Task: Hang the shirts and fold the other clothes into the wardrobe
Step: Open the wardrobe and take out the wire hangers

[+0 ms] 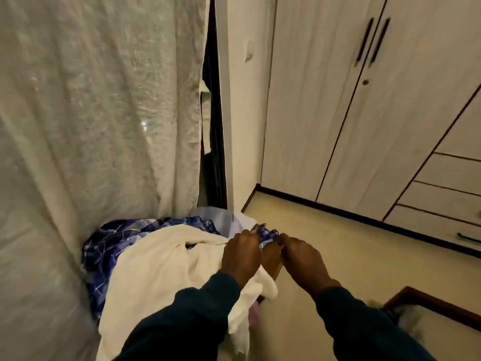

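Atop clothes pile [156, 259], left hand [240, 252] and right hand [303, 259] both pinch blue checked shirt [268, 235].

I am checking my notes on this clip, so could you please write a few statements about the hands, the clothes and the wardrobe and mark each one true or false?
1. Both hands pinch the blue checked cloth. True: the left hand and the right hand grip it between them.
2. A white garment lies on top of the pile. True.
3. The wardrobe doors stand wide open. False: they are closed.
4. The curtain is dark red. False: it is off-white.
5. The sleeves are dark. True.
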Motion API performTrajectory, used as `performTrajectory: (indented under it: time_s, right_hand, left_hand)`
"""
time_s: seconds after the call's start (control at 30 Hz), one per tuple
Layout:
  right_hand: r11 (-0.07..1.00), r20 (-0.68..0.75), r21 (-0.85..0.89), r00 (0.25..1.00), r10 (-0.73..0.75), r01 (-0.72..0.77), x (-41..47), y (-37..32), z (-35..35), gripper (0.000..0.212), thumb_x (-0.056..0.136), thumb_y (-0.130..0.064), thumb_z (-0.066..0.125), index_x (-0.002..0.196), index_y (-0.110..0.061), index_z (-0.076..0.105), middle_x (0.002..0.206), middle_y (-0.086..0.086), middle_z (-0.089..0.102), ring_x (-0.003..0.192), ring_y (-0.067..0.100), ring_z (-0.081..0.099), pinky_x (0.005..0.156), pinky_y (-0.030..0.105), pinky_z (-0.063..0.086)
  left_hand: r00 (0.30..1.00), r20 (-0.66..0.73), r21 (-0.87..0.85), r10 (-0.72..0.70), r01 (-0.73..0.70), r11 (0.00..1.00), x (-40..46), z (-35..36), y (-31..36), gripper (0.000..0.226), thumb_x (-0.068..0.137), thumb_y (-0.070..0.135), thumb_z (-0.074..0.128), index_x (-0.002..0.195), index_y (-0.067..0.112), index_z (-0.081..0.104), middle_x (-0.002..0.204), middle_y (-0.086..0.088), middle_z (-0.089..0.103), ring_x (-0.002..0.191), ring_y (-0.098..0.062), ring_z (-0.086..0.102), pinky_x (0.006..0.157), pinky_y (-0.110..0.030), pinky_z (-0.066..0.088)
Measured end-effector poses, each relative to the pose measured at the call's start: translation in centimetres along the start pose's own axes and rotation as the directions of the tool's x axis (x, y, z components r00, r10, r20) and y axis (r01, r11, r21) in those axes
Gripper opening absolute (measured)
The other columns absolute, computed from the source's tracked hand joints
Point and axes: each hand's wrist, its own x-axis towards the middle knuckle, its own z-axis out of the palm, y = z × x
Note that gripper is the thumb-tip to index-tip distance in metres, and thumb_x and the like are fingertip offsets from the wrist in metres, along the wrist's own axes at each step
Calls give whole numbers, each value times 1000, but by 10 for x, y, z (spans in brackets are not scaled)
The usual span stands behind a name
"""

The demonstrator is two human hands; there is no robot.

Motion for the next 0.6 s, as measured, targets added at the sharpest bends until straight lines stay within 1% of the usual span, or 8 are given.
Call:
performTrajectory:
  time_s: [0.1,0.13,0.2,0.27,0.37,0.43,0.53,0.6]
  right_hand:
    - [1000,121,-6,992,22,-21,-3,3,37,21,99,-19,50,120,-21,56,105,6,69,78,20,62,67,27,51]
    - [998,193,-43,980,54,-47,-4,4,45,20,99,-17,49,118,-19,57,101,5,69,74,18,58,68,27,51]
    - [997,239,-41,969,66,-58,4,12,52,23,101,-17,48,121,-18,59,100,5,69,75,17,57,69,26,52]
    - [1000,238,-17,971,21,-17,17,22,51,26,102,-19,49,126,-18,57,103,5,69,78,16,57,68,24,48]
    - [999,221,35,975,-8,1,43,47,49,23,103,-26,46,123,-18,56,107,4,67,78,12,50,67,19,35]
    - [997,165,73,986,-8,-4,67,69,43,24,103,-27,47,124,-22,57,111,2,66,86,15,57,69,20,34]
    - [997,135,79,991,8,-19,107,116,31,28,102,-28,48,129,-23,55,112,0,67,95,16,62,73,22,43]
    - [995,123,84,992,39,-49,135,157,16,28,102,-26,47,130,-24,54,114,-1,67,98,16,63,75,23,44]
  left_hand:
    - [994,101,43,-33,29,999,-6,30,-11,33,103,29,51,133,16,56,133,-7,59,118,-23,57,100,-31,44]
    - [992,123,62,-34,26,998,-6,38,-14,32,102,28,52,131,16,57,131,-7,59,117,-22,57,99,-30,44]
    - [986,158,72,-48,37,997,3,47,-15,31,102,27,53,129,15,57,130,-8,60,116,-23,57,97,-31,45]
    - [991,127,76,-40,31,997,19,53,-14,32,102,27,52,131,15,56,132,-8,59,118,-23,56,100,-31,44]
    - [995,100,51,-15,10,999,58,61,-7,36,104,29,48,138,17,50,141,-6,53,127,-21,51,109,-30,38]
    - [996,90,1,3,-4,1000,90,63,8,42,104,34,48,142,17,47,145,-4,50,132,-21,48,113,-31,36]
    - [996,72,-32,-47,49,998,146,79,39,37,101,38,49,130,16,56,131,-6,58,119,-23,55,103,-36,44]
    - [994,94,-24,-59,61,998,188,94,65,36,97,43,49,119,16,58,122,-5,60,111,-22,58,98,-35,46]
